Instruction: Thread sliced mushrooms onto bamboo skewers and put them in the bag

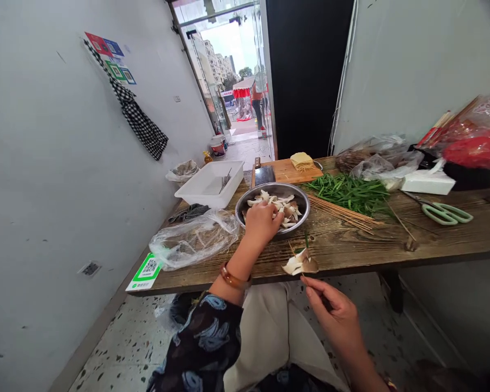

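Observation:
My left hand [262, 220] reaches into a steel bowl [305, 213] of torn mushroom pieces [288, 209]. Its fingers curl down among them, and the fingertips are hidden, so what they grip does not show. Lower right, in front of the table edge, my right hand [335, 307] pinches the lower end of a thin skewer [303, 277]. Threaded on that stick are pale and brown mushroom pieces [300, 264], with its tip poking out above them. Loose bamboo skewers [343, 214] lie right of the bowl, beside a heap of green chives [351, 191].
Behind the bowl are a cleaver [264, 174] and a wooden board [283, 170] with stacked tofu sheets [302, 160]. A white tub [206, 188] and a plastic bag [196, 239] stand left. Green-handled scissors [445, 213] and a tissue pack [428, 181] lie right.

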Demonstrator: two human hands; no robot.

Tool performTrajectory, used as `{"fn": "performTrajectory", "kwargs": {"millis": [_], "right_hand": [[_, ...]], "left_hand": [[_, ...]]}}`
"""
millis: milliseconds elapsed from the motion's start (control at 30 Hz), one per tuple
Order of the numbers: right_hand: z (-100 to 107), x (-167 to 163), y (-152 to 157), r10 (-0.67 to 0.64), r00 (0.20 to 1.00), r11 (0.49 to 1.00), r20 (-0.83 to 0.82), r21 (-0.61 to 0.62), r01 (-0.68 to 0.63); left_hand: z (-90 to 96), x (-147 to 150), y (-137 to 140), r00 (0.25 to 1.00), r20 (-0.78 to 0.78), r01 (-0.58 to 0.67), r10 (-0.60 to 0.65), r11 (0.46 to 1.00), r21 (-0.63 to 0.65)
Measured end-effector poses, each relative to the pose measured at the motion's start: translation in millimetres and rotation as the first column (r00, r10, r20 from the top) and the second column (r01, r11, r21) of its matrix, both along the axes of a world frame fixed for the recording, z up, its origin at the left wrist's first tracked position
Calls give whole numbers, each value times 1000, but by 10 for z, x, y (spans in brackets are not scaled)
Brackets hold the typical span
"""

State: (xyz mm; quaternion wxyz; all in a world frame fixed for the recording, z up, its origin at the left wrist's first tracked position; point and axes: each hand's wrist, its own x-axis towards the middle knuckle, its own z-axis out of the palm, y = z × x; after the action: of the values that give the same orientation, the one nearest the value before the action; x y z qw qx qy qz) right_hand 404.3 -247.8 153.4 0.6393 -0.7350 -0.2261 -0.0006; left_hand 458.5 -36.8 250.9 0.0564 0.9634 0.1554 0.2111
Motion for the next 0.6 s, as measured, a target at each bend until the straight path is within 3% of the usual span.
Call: {"fn": "performTrajectory", "kwargs": {"millis": [100,167,233,300,367,467,533,600], "right_hand": [[13,23,-27,-9,1000,1000,16,8,8],[17,38,-43,-18,1000,1000,26,19,17],[19,50,-58,-23,999,999,30,29,22],[23,60,-71,-26,999,999,28,33,25],[30,65,-81,-23,999,999,27,29,22],[45,60,-78,-13,999,999,41,30,12],[56,49,-60,-7,998,999,66,35,5],[68,31,-36,0,996,999,94,36,-4]], "left_hand": [[-64,137,17,995,-88,-40,47,996,86],[-101,187,53,996,-84,-32,36,998,51],[-121,202,97,999,-27,20,-22,997,-71],[-122,169,131,994,68,103,-87,957,-271],[-109,79,136,979,163,192,-127,846,-497],[-84,-149,83,954,265,296,-139,570,-766],[-71,-327,23,944,310,329,-115,412,-850],[-66,-496,-37,943,328,330,-64,326,-886]]}}
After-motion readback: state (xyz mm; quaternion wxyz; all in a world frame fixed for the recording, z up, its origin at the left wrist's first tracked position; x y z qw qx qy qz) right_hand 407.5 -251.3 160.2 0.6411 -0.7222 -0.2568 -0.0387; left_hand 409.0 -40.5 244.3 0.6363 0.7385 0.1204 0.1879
